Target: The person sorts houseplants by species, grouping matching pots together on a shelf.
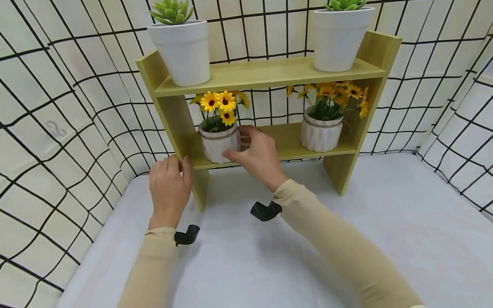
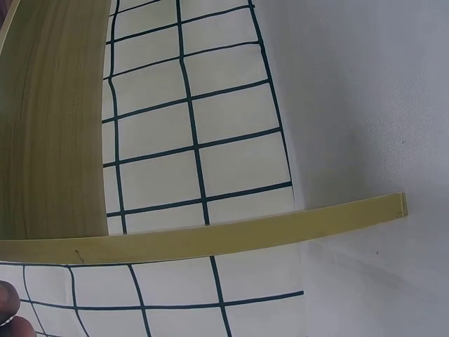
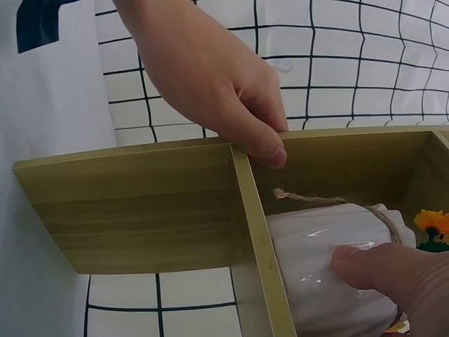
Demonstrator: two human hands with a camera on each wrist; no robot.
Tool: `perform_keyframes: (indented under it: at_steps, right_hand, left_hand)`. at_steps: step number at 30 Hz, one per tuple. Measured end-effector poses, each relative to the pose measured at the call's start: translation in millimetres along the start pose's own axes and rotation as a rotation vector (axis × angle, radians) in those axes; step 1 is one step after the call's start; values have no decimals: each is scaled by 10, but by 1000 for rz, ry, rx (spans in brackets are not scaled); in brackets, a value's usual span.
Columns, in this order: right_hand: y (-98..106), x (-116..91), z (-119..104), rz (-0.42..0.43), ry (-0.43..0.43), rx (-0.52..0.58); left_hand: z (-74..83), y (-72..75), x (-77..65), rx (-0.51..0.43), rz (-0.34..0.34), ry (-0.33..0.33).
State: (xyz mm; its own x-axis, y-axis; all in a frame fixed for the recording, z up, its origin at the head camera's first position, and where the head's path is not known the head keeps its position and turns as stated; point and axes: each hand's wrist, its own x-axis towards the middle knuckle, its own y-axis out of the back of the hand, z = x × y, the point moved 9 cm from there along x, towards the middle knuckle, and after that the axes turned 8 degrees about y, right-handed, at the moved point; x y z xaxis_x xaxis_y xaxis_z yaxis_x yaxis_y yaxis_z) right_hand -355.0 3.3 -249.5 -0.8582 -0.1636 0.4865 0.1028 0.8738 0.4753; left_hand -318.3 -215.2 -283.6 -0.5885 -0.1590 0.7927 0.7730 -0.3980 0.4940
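My right hand holds a white fluted flower pot of yellow sunflowers at the left end of the lower shelf. Its thumb lies on the front of the pot, while the other fingers reach round the right side. Twine circles the pot's rim. With the left hand I grip the left side panel of the wooden shelf unit; in the right wrist view that thumb rests over the panel's edge near the lower board. Only fingertips of the left hand show in the left wrist view.
A matching pot of sunflowers stands at the lower shelf's right end. Two taller white pots with green succulents, one left and one right, stand on the top board. Black wire grid encloses the white table behind and at both sides.
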Motion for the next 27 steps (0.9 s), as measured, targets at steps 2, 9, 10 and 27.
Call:
perform_keyframes:
  at_steps: [2, 9, 10, 27]
  right_hand:
    - [-39, 48, -15, -19, -14, -1]
    - [-168, 176, -45, -58, -30, -33]
    - [-186, 188, -45, -62, -29, -35]
    - [-250, 276, 81, -167, -3, 75]
  left_hand:
    - [2, 5, 2, -5, 6, -2]
    - [22, 37, 8, -1, 43, -21]
    - [24, 39, 8, -2, 44, -22]
    - [17, 36, -1, -6, 28, -7]
